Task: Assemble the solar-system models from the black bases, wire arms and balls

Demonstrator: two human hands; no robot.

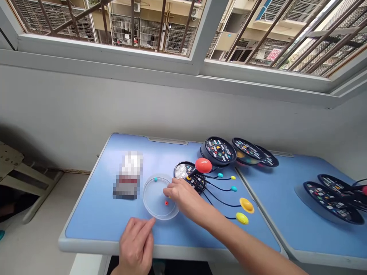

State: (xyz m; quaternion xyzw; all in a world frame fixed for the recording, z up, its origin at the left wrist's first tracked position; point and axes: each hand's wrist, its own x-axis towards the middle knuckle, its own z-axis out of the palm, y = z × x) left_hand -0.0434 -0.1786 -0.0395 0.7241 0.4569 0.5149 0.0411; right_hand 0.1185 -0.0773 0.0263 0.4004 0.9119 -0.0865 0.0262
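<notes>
Hiding the dish rim [143, 196], right hand [183, 198]

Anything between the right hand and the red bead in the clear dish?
Nothing visible. The right hand is over the rim of the clear plastic dish, its fingertips just above the red bead. The black cords lie outside the dish.

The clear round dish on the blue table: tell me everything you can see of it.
The clear round dish is shallow and transparent, plastic by its look, with a low raised rim. It lies flat on the blue table. Inside are a small teal bead and a small red bead. The right hand reaches over its right side, and the left hand sits just before its near rim; contact is hard to tell.
</notes>
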